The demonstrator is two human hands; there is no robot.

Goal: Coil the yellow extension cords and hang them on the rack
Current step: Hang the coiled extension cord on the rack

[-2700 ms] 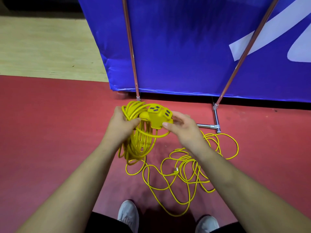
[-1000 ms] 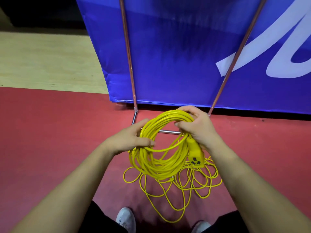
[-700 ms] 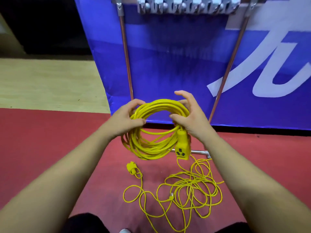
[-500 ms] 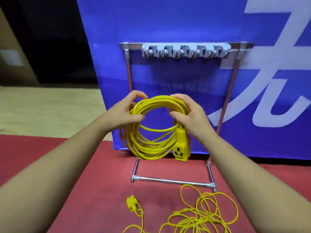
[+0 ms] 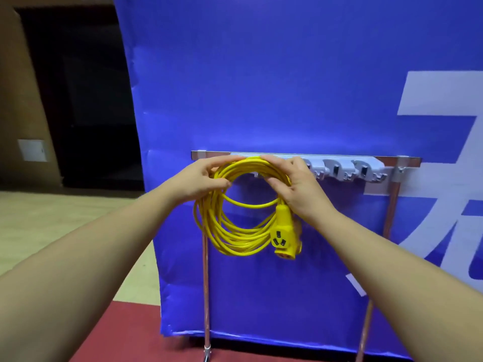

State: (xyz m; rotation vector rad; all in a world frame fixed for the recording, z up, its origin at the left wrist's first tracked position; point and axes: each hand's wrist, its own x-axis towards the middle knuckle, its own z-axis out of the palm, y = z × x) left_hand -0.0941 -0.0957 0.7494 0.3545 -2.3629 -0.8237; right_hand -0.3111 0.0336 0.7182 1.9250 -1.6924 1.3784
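Observation:
A coiled yellow extension cord hangs in a loop in front of the rack. Its yellow socket block dangles at the coil's right side. My left hand grips the coil's upper left, fingers curled round the strands. My right hand grips the upper right. The top of the coil is level with the left end of the rack's hook bar, which carries several grey hooks. Whether the cord rests on a hook is hidden by my hands.
The rack stands on two copper-coloured posts before a blue banner with white lettering. Red floor lies below, pale wood floor to the left, and a dark doorway behind that.
Both hands have lifted the coil from the floor up to the rack's hook bar. The view rose with it, so the second loose cord on the floor has dropped out of sight.

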